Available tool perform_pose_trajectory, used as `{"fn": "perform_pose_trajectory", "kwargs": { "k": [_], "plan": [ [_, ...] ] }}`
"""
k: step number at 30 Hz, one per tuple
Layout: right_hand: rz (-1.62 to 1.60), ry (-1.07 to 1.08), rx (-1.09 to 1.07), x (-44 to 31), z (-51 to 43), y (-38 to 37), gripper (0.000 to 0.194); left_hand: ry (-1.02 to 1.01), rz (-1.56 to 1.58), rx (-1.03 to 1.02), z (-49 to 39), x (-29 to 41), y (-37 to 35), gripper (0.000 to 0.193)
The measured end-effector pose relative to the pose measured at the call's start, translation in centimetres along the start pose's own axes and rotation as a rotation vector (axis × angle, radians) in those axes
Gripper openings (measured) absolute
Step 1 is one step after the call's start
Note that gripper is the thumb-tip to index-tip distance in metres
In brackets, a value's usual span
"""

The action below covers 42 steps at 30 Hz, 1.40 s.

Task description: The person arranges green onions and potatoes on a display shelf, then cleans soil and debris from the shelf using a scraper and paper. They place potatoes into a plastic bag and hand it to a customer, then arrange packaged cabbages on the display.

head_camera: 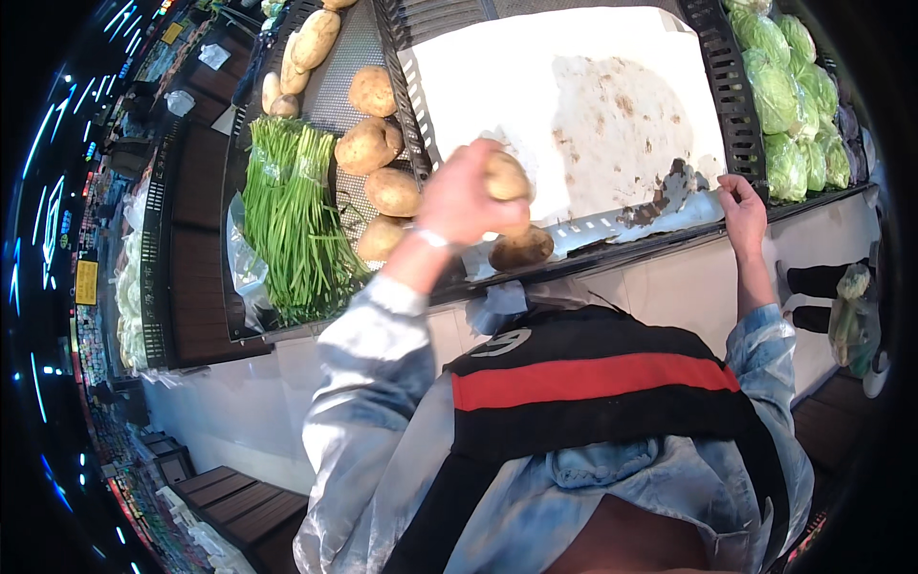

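Observation:
My left hand (466,194) is closed around a potato (508,176) above the near left part of a white sheet (480,86), slightly blurred. Just below it, a darker potato (522,250) lies by the front edge of the display. The sheet lines a black plastic crate (739,107) and carries brown dirt stains; its near right part is torn and dark. At that near right corner, my right hand (746,215) pinches the sheet's edge between thumb and fingers.
Left of the sheet sit several potatoes (368,146) and bundled green garlic chives (294,215). Wrapped green cabbages (774,100) are stacked on the right. A person's legs (814,280) and a plastic bag of vegetables (853,323) appear at far right. Brown slatted stands (240,509) are lower left.

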State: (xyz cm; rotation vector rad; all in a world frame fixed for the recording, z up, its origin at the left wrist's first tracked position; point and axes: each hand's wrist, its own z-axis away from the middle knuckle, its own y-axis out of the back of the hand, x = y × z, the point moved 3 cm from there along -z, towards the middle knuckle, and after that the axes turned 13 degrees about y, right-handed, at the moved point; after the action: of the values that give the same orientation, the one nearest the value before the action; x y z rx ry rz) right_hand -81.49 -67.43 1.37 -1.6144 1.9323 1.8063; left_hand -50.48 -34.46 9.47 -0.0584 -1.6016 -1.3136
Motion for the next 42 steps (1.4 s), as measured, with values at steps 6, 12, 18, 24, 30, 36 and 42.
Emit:
{"fn": "perform_pose_trajectory", "kwargs": {
  "k": [6,12,18,24,30,36,42],
  "plan": [
    [-0.049,-0.006,-0.163,0.3,-0.3,1.1,0.022,-0.076,-0.111,0.12,-1.7,-0.4,-2.7,0.063],
    [-0.316,-0.118,-0.172,-6.3,-3.0,0.4,0.033,-0.067,-0.151,0.639,2.3,-6.7,7.2,0.061],
    [-0.558,0.6,-0.405,-28.0,-8.6,-11.1,0.058,0.261,0.137,0.595,1.3,-16.0,6.3,0.095],
    [0.032,0.915,-0.476,-45.0,-8.7,-23.3,0.052,0.284,0.428,0.714,-0.9,-17.2,7.2,0.094],
    [0.483,0.886,-0.579,-50.5,-9.2,-27.4,0.031,0.434,0.328,0.692,-1.0,-16.5,8.8,0.097],
    [0.317,1.032,-0.442,-51.1,-9.5,-27.7,0.023,0.49,0.252,0.669,-2.7,-16.9,9.6,0.099],
    [0.471,0.743,-0.883,-50.6,-9.9,-31.0,0.059,0.519,0.211,0.753,-3.0,-15.8,9.2,0.101]
  ]
}}
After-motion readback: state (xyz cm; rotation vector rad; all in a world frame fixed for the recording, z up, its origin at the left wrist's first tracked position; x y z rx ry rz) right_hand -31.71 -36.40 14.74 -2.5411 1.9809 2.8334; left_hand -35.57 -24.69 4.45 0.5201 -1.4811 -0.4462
